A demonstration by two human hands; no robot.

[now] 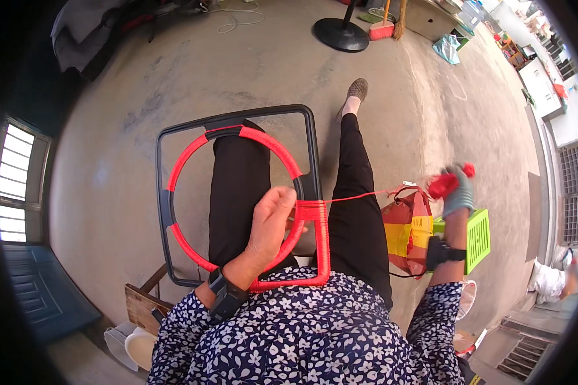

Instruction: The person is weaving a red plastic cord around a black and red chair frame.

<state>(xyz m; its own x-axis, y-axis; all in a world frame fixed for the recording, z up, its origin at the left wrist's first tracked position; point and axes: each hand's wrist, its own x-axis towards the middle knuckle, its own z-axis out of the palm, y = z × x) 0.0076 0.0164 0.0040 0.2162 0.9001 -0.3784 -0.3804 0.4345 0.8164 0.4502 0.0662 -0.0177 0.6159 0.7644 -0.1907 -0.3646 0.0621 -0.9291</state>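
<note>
A black squarish frame [159,167] with a round ring inside it rests over my lap. Red cord [323,240] is wound tightly over its near right corner and over stretches of the ring, with bare black parts between. My left hand [270,218], ungloved, grips the ring's right side just beside the windings, its fingertips partly hidden behind the bar. From there a taut red strand runs right to my right hand [458,191]. That hand wears a grey-green glove and is closed round a bundle of red cord [442,186], held out to the side.
Below my right hand stand a red and yellow bag [408,231] and a bright green plastic stool [477,240]. A wooden piece [144,308] and a pale bowl [140,348] are at my lower left. Ahead are a round black stand base [341,34] and a red broom [381,30].
</note>
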